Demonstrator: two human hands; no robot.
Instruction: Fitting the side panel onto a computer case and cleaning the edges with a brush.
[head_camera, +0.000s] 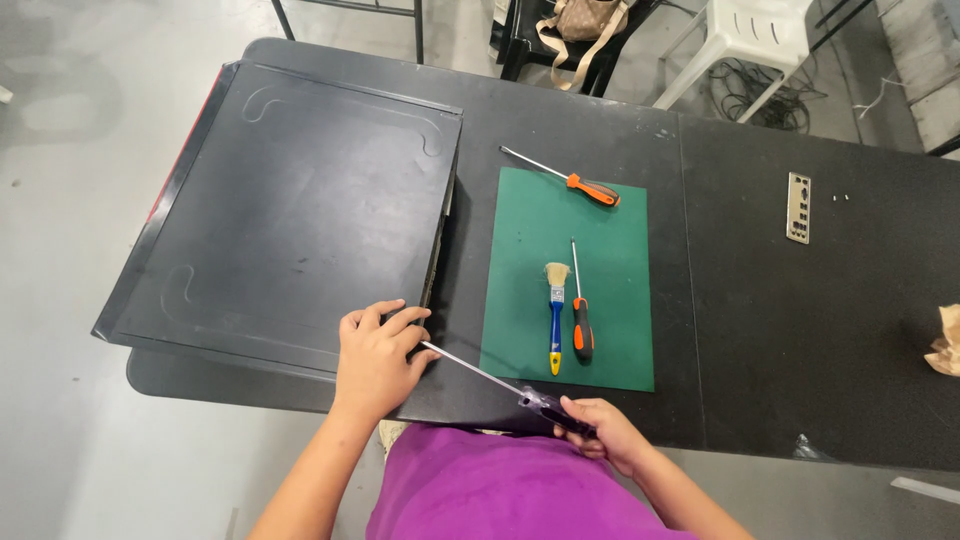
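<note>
Two hands work at the near corner of a large black computer case (290, 210) lying flat on a dark desk (800, 330). The case is sheet steel with a matte finish; its upper panel carries shallow pressed grooves that curl at the corners, and its near-left corner overhangs the desk edge. A red strip shows along its far-left side. Right of it lies a rectangular green mat (610, 220), smooth and flat. On the mat rest an orange-handled screwdriver (592, 189) near the far edge, a second screwdriver with an orange-and-black handle (581, 326), and just beside that a small brush (555, 315) with pale bristles and a blue-and-yellow handle. Well apart, to the right, lies a thin punched metal plate (798, 207); two tiny specks beyond it may be screws, though they are too small to tell.

The left hand (378, 355) lies spread on the case's near-right corner, fingers curled over the edge. The right hand (600, 428) is closed around the dark, partly clear handle of a long screwdriver (480, 375), whose slim bright shaft runs up-left to meet the case edge just beside the left fingers. The tip itself is hidden.

In my judgement the step goes best with the shaft kept in line with the fastener, the left hand pressing down to steady the overhanging case, and the left fingers held clear of the tip.
</note>
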